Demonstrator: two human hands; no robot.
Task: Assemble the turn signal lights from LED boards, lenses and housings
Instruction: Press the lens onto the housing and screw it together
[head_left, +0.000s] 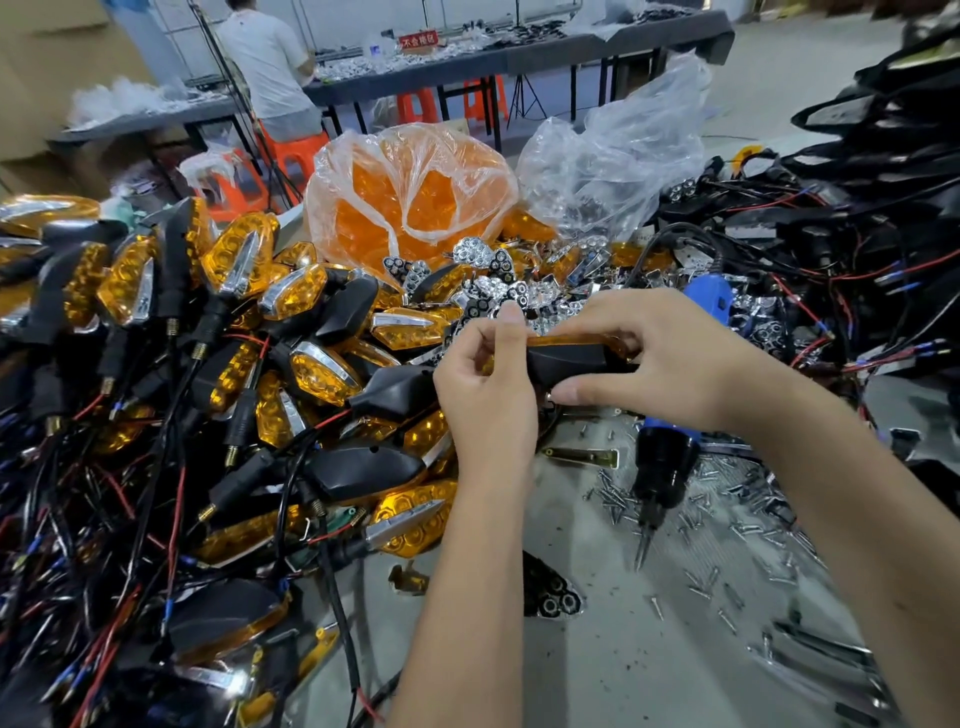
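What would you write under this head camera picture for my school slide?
Two hands, left and right, hold a black-and-amber turn signal light above a screw-strewn table.

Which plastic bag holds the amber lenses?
The left bag, bulging orange behind the pile; the right bag beside it is clear, showing no orange.

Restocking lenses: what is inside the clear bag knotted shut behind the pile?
The knotted bag holds amber lenses, packed full. Crinkled plastic blurs their shapes, so their count and whatever lies deeper stay hidden.
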